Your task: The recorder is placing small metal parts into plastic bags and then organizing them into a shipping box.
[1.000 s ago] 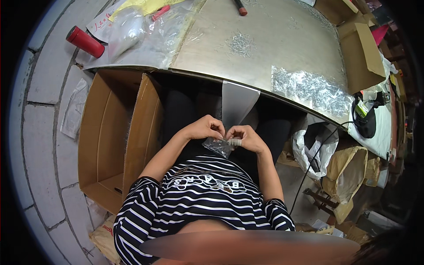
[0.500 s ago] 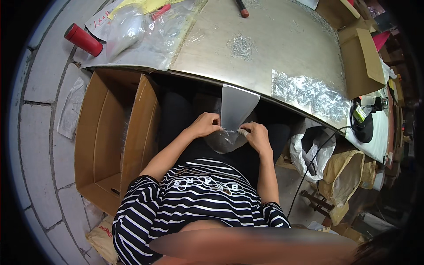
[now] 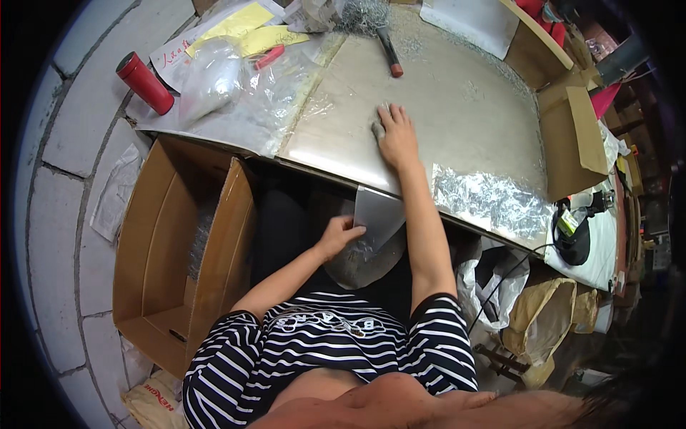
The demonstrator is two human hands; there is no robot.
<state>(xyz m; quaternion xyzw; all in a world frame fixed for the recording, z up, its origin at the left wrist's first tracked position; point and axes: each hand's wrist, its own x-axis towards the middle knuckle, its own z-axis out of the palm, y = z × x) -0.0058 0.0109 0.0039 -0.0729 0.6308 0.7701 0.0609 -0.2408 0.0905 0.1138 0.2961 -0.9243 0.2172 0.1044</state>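
Note:
My right hand [image 3: 398, 137] lies palm down on the metal tabletop [image 3: 457, 107], fingers stretched out, over the spot where small metal pins were heaped; few pins show around it. Its thumb has a greyish covering. Below the table edge, my left hand [image 3: 339, 238] pinches a clear plastic bag [image 3: 366, 249] at the narrow lower end of a translucent grey tapered chute [image 3: 377, 212]. The chute hangs from the table's front edge, between my two arms. Under the bag, on my lap, rests a grey rounded pan-like piece [image 3: 350, 274].
A larger pin pile [image 3: 363, 16] lies at the back beside a dark-handled tool with a red end [image 3: 394, 66]. Clear bags [image 3: 214, 79] and a red flask [image 3: 145, 84] stand left. An open carton [image 3: 161, 236] is by my left leg. Clear film [image 3: 493, 199] covers the right front.
My right hand has let go of the bag and reached up and forward onto the tabletop, over the pin heap. My left hand stays by the chute's lower end. The view has tilted up.

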